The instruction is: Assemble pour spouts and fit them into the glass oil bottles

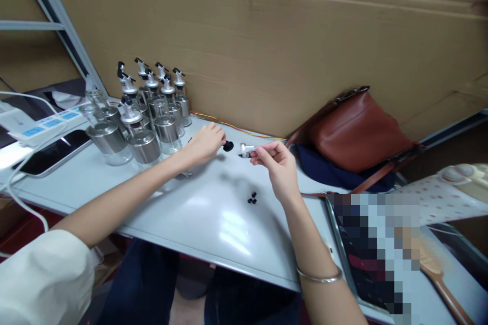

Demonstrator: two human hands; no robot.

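Observation:
My left hand (208,143) reaches over the table, its fingertips closed on a small round black stopper piece (228,146). Facing it, my right hand (279,163) pinches a silver pourer spout (246,149), its wide end turned toward the black piece. A gap separates the two parts. Below my hands, several tiny black caps (252,198) lie on the white table (198,208). Left of my left hand stand several glass bottles with metal bands, such as the front bottle (143,144). Many carry silver spouts with black levers; some have bare glass necks.
A white power strip (49,124) and a phone (57,152) lie at the left. On the right are a brown leather bag (354,132), a tablet with a partly blurred screen (351,249) and a wooden brush (434,266). Cardboard (236,51) walls off the back.

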